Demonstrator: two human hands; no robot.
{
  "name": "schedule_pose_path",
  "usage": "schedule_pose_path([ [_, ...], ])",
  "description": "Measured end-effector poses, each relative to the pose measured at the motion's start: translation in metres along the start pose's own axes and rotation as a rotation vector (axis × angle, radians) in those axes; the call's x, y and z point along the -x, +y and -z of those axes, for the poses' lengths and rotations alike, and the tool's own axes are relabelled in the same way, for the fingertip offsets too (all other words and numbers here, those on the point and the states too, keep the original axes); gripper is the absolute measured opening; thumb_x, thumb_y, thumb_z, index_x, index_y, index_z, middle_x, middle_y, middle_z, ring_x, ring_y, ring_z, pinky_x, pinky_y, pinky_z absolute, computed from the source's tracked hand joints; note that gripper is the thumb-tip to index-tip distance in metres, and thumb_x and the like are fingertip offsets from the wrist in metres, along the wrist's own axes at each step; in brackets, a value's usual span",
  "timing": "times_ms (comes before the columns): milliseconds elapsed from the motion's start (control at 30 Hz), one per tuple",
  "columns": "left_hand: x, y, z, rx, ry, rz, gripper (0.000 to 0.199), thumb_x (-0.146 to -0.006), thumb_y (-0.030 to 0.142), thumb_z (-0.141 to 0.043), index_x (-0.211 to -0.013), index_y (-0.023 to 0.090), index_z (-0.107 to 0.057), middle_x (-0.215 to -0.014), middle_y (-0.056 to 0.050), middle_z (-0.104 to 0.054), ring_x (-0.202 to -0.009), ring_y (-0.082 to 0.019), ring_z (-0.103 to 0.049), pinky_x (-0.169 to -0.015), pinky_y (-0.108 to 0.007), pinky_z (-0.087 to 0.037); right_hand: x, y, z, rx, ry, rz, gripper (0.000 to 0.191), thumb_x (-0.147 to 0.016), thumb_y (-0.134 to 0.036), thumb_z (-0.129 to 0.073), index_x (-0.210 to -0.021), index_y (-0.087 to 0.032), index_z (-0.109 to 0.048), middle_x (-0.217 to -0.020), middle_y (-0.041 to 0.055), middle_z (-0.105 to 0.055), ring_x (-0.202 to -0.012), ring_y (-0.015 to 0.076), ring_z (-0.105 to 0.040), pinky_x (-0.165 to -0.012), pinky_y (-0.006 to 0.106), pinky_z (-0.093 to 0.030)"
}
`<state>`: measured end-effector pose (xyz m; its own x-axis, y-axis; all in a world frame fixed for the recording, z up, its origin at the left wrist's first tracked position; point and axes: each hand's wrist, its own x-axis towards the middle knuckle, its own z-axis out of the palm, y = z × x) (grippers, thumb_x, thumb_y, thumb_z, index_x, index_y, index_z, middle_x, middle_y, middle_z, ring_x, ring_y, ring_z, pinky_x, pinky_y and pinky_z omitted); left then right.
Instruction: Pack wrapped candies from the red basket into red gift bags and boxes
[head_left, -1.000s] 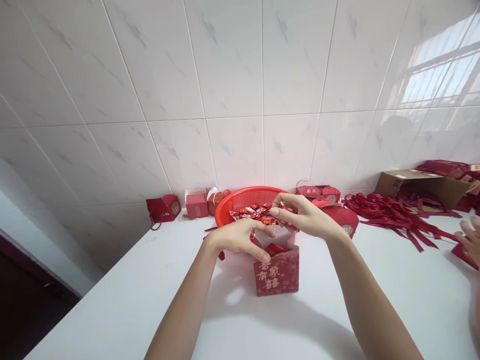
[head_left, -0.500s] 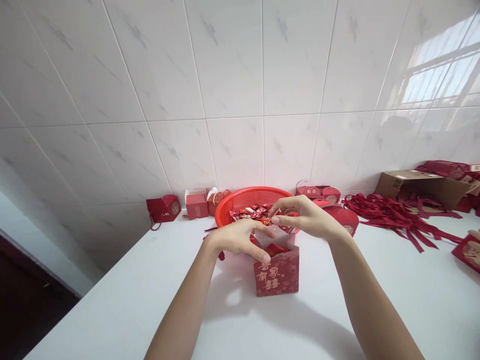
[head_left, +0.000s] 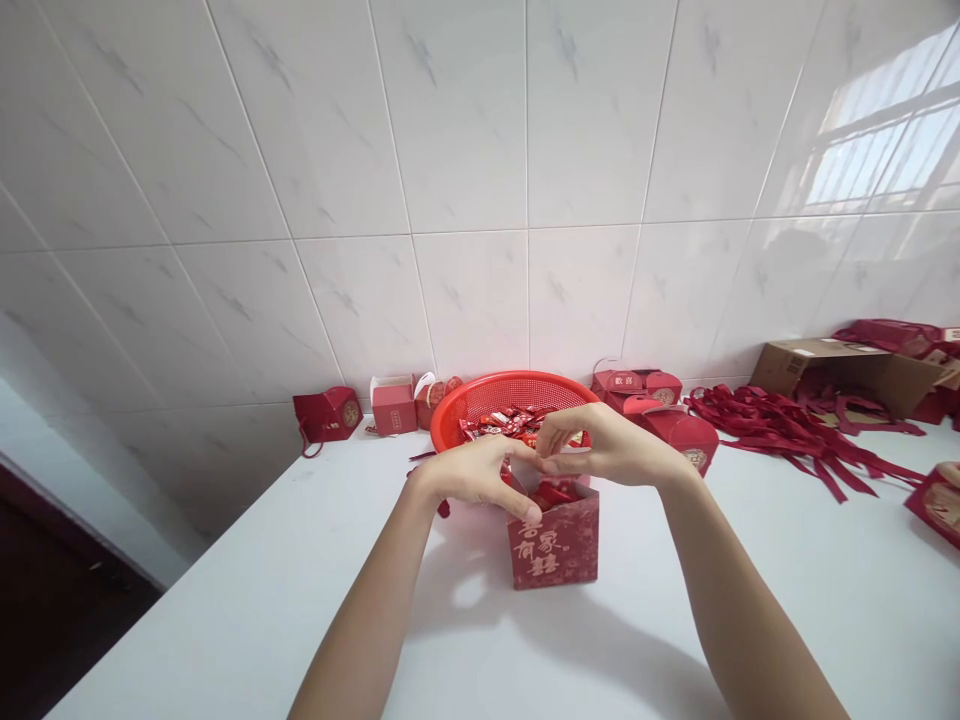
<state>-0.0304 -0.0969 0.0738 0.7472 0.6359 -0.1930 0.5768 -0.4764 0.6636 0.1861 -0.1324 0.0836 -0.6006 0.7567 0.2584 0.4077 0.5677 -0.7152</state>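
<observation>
An open red paper gift box [head_left: 556, 545] with gold characters on its front stands on the white table. Red-wrapped sweets [head_left: 556, 493] show inside its open top. My left hand [head_left: 480, 472] grips the box's left side, thumb at the front edge, the other fingers behind. Above the opening is my right hand [head_left: 592, 445], its thumb and fingers curled together close to the left fingertips. Whatever lies between those right fingers, if anything, is hidden. Just behind the box sits a red plastic basket [head_left: 450, 410] with many wrapped sweets [head_left: 510, 422] in it.
Along the tiled wall stand a dark red box [head_left: 328, 415], an open box [head_left: 394, 405] and more red boxes [head_left: 679, 430]. To the right lie a heap of red ribbons [head_left: 757, 420] and a cardboard carton [head_left: 814, 365]. Another red box [head_left: 937, 505] is at the right edge.
My right hand has come slightly down and in over the box opening, its fingertips lower than before. My left hand and the box have stayed in place.
</observation>
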Motion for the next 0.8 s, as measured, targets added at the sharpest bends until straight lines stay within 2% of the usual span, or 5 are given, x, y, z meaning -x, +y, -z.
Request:
schedule_pose_path([
  [167,-0.002,-0.003,-0.001,0.018,0.013,-0.040,0.055,-0.066,0.046,-0.081,-0.118,0.034,-0.070,-0.123,0.002,-0.068,-0.112,-0.026,-0.060,-0.096,-0.031,-0.044,0.003,-0.002,0.002,0.088,-0.042,0.009,0.008,-0.083,-0.015,-0.065,-0.084,-0.018,-0.073,-0.083,0.0016,-0.073,-0.076,0.0161,-0.066,-0.068,0.026,-0.049],
  [333,-0.003,-0.003,-0.001,0.050,-0.006,-0.088,0.051,-0.067,0.041,-0.082,-0.117,0.034,-0.071,-0.114,0.003,-0.071,-0.108,-0.024,-0.063,-0.099,-0.031,-0.042,0.005,-0.007,0.001,0.160,-0.104,0.036,0.020,-0.081,-0.010,-0.061,-0.088,-0.018,-0.077,-0.086,0.0020,-0.075,-0.074,0.0150,-0.065,-0.065,0.024,-0.047],
  [533,-0.003,-0.005,-0.002,0.057,-0.014,-0.087,0.051,-0.068,0.040,-0.081,-0.118,0.033,-0.071,-0.125,0.001,-0.069,-0.110,-0.024,-0.064,-0.096,-0.031,-0.045,0.007,-0.008,0.001,0.256,-0.340,-0.005,0.022,-0.088,-0.013,-0.056,-0.090,-0.018,-0.078,-0.077,-0.0004,-0.073,-0.069,0.0126,-0.063,-0.081,0.029,-0.047],
  [700,-0.001,-0.005,-0.002,0.018,0.029,-0.082,0.048,-0.071,0.042,-0.078,-0.118,0.035,-0.071,-0.127,0.002,-0.068,-0.119,-0.026,-0.060,-0.099,-0.032,-0.045,0.010,-0.009,0.008,0.212,-0.154,-0.003,0.021,-0.091,-0.022,-0.057,-0.099,-0.015,-0.074,-0.091,0.0042,-0.074,-0.077,0.0160,-0.065,-0.065,0.025,-0.047],
  [800,0.001,-0.004,-0.003,0.039,0.025,-0.106,0.046,-0.075,0.039,-0.075,-0.121,0.037,-0.070,-0.134,0.002,-0.064,-0.123,-0.025,-0.058,-0.098,-0.031,-0.048,0.014,-0.007,0.013,0.186,-0.085,-0.006,0.021,-0.092,-0.030,-0.059,-0.103,-0.017,-0.072,-0.097,0.0046,-0.074,-0.085,0.0178,-0.067,-0.071,0.026,-0.050],
])
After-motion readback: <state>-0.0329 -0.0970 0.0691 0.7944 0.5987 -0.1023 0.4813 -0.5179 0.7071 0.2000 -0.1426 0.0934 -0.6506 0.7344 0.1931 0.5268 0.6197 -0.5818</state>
